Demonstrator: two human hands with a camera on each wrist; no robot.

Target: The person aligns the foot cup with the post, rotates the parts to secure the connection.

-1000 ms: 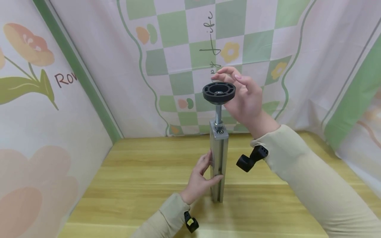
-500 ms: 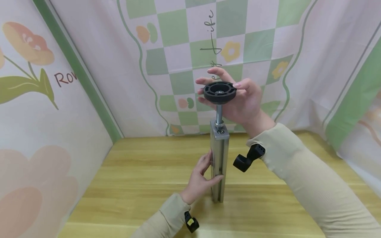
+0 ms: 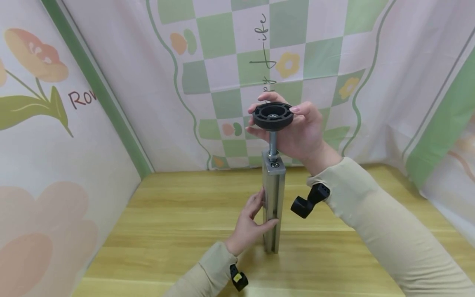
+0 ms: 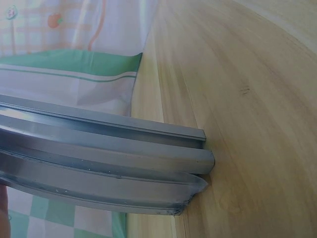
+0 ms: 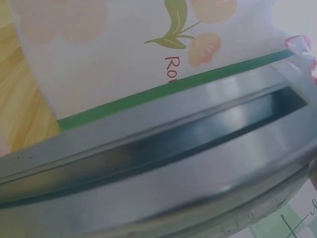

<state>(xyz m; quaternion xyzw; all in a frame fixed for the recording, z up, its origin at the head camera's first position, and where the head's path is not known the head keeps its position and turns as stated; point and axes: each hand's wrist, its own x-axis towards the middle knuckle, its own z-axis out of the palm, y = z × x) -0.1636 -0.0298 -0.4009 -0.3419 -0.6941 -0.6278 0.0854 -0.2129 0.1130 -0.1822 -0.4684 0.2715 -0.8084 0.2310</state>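
Observation:
An aluminium profile [image 3: 272,206] stands upright on the wooden table, its slotted lower end seen close up in the left wrist view. From its top plate rises a threaded rod [image 3: 273,142] that carries a round black levelling foot [image 3: 272,121], hollow side up. My left hand [image 3: 245,229] grips the profile below its middle, thumb across the near face and fingers behind. Around the rim of the levelling foot curl the fingers of my right hand [image 3: 304,134], thumb on its right edge. In the right wrist view the slotted side of the profile [image 5: 208,173] fills the middle.
Wood-grain tabletop [image 3: 178,222] stretches around the profile's base. Behind it hangs a green-and-white checkered curtain [image 3: 219,70], and a flower-printed panel [image 3: 55,165] borders the left side. Each sleeve cuff has a black wrist camera [image 3: 309,201] strapped on.
My right hand has moved left from beside the levelling foot, and its fingers have closed around the rim. The left hand and the profile stay in place.

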